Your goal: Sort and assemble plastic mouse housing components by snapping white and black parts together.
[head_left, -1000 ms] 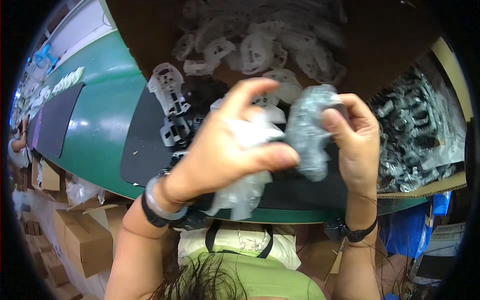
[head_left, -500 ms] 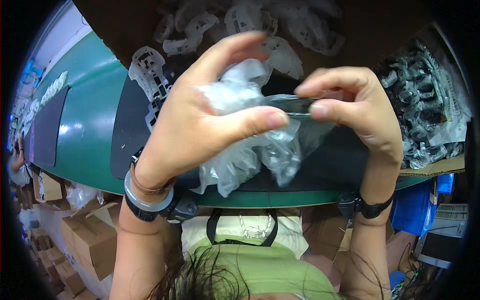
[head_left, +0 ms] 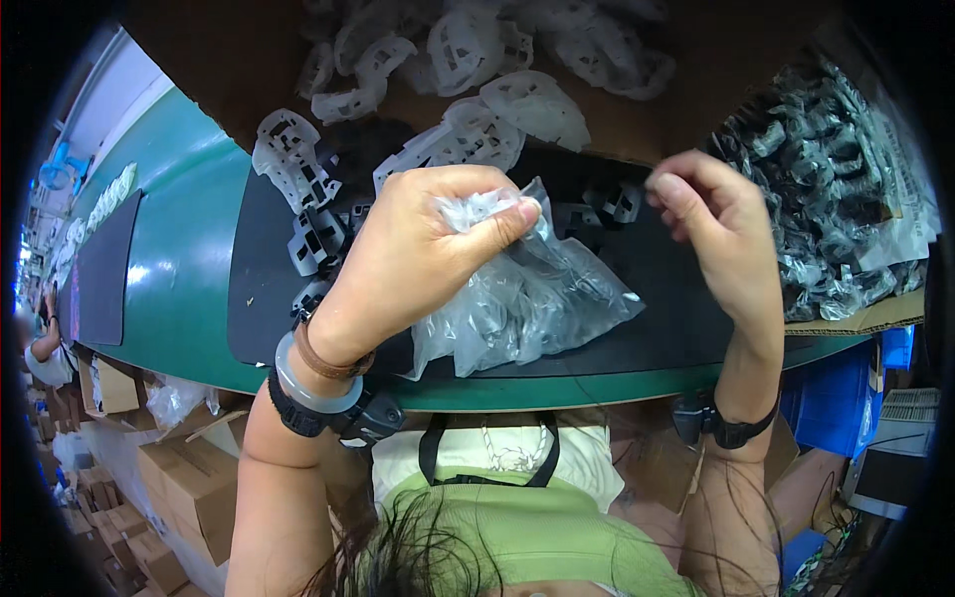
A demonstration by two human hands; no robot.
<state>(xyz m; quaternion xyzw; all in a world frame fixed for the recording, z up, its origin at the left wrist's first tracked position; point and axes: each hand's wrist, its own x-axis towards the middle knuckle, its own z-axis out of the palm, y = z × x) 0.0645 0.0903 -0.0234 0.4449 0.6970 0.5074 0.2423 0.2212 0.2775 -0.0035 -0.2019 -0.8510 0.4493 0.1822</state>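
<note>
One clear plastic bag (head_left: 527, 298), left hand (head_left: 418, 259) pinching

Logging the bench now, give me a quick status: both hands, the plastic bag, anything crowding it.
Left hand pinching the clear plastic bag at its top. Right hand raised beside it, empty. Bag hangs over the black mat; white plastic parts piled behind.
</note>
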